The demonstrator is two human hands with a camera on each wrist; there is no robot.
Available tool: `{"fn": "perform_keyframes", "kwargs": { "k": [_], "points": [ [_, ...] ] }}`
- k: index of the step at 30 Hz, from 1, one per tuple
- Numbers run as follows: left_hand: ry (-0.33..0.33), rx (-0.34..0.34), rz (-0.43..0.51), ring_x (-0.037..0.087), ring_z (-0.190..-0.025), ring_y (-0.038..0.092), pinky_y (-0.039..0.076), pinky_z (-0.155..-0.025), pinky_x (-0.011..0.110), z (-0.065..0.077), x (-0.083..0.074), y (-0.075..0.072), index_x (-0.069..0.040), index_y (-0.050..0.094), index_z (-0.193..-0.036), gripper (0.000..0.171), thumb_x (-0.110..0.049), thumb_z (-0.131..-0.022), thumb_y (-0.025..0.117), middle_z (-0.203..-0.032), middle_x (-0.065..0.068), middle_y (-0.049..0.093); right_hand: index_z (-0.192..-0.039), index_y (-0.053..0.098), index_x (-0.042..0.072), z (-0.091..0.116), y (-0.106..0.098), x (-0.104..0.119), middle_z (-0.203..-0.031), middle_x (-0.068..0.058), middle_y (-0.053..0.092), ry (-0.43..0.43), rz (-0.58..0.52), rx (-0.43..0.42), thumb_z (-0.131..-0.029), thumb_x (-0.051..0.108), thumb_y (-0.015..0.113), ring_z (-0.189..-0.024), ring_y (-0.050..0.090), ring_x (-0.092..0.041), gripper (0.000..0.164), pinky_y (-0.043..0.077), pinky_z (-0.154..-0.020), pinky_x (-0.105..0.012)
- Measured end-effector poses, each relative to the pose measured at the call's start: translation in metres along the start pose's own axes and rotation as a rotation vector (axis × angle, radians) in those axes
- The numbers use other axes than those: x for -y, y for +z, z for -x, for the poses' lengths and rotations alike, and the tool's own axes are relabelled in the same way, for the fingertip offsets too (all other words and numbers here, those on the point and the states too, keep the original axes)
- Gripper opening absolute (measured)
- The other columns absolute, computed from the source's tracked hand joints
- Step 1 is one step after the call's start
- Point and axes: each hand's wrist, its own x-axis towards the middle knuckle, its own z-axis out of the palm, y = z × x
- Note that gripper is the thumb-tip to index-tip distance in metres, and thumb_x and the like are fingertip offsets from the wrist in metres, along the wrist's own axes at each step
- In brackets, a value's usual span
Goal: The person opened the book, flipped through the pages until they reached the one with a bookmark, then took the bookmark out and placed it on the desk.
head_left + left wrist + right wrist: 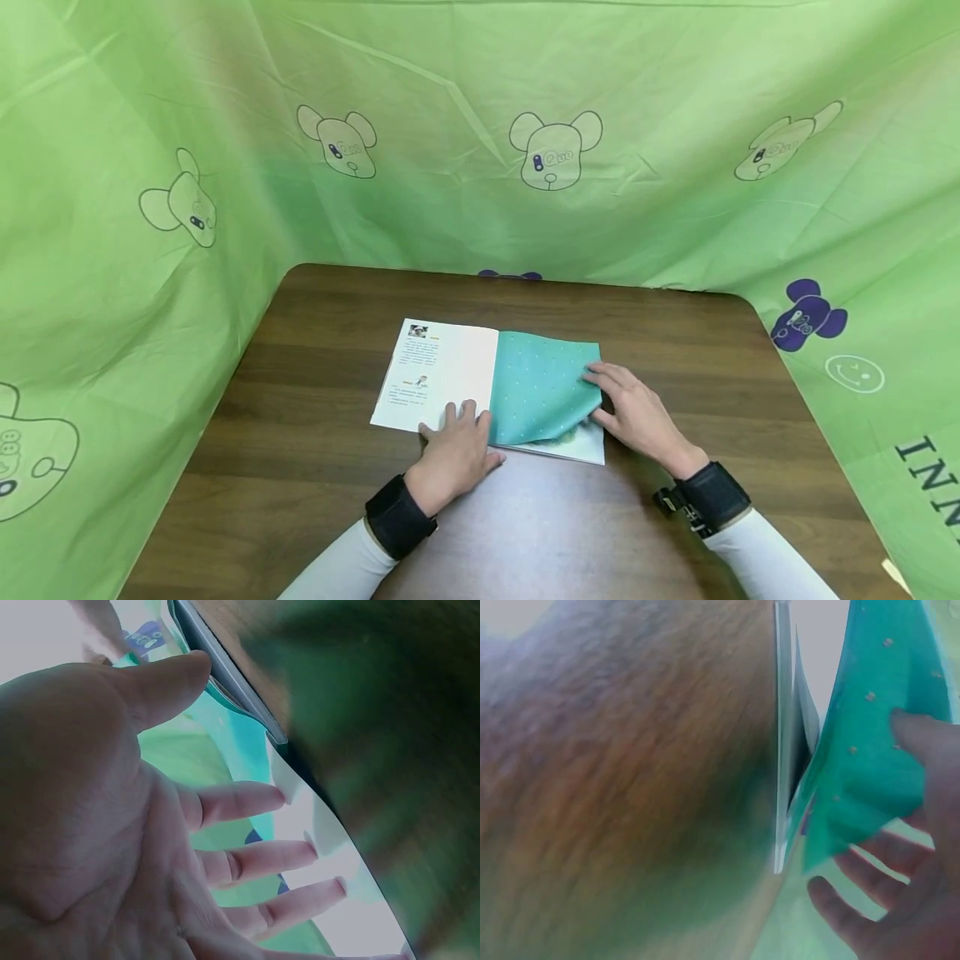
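An open book lies on the table, its white left page (452,358) printed with text and two small pictures. Its right-hand leaf (536,383) is teal with small pale dots and curls up at the lower right, baring a white page (588,446) below. My left hand (457,454) rests with spread fingers at the left page's lower edge, thumb by the spine. In the right wrist view, my right hand (889,877) is at the teal leaf (877,742), thumb over its dotted face and fingers spread apart by its edge.
The book stands mid-way on a dark brown wooden table (300,467). Green cloth (450,208) printed with bear heads hangs behind and along both sides. Each wrist wears a black band (401,517).
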Motion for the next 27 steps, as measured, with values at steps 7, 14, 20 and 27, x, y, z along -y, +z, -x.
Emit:
{"fn": "perform_keyframes", "kwargs": {
  "k": [7,14,20,27],
  "points": [
    [-0.031,-0.001,-0.037,0.035,-0.108,0.046,0.044,-0.076,0.075,-0.003,-0.005,0.002,-0.009,0.053,-0.118,0.070,-0.069,-0.081,0.057,-0.114,0.013,0.049,-0.152,0.032,0.003,-0.006,0.000,0.010,-0.152,-0.023,0.035,0.136,-0.045,-0.083,-0.075,0.010,0.067,-0.135,0.037,-0.040,0.084,0.045,-0.092,-0.060],
    [-0.072,-0.052,-0.046,0.038,-0.111,0.046,0.043,-0.077,0.076,-0.008,-0.011,0.005,-0.010,0.054,-0.114,0.076,-0.076,-0.078,0.052,-0.114,0.014,0.049,-0.159,0.005,0.007,-0.009,0.000,0.024,-0.149,-0.028,0.040,0.231,-0.069,-0.039,-0.086,0.018,0.061,-0.131,0.041,-0.044,0.093,0.039,-0.100,-0.059],
    [-0.111,-0.102,-0.045,0.038,-0.108,0.045,0.042,-0.076,0.076,-0.011,-0.015,0.009,-0.010,0.053,-0.105,0.071,-0.076,-0.080,0.051,-0.109,0.014,0.048,-0.159,0.000,0.007,-0.012,-0.002,0.031,-0.145,-0.028,0.044,0.220,-0.083,-0.003,-0.092,0.024,0.055,-0.130,0.041,-0.045,0.089,0.038,-0.100,-0.060],
    [-0.106,-0.150,-0.030,0.036,-0.097,0.048,0.042,-0.071,0.078,-0.015,-0.015,0.009,-0.006,0.052,-0.100,0.048,-0.052,-0.088,0.061,-0.098,0.013,0.047,-0.159,0.001,0.007,-0.008,0.000,0.030,-0.147,-0.030,0.039,0.222,-0.065,0.021,-0.085,0.010,0.051,-0.132,0.039,-0.044,0.090,0.038,-0.100,-0.061]
  ]
}}
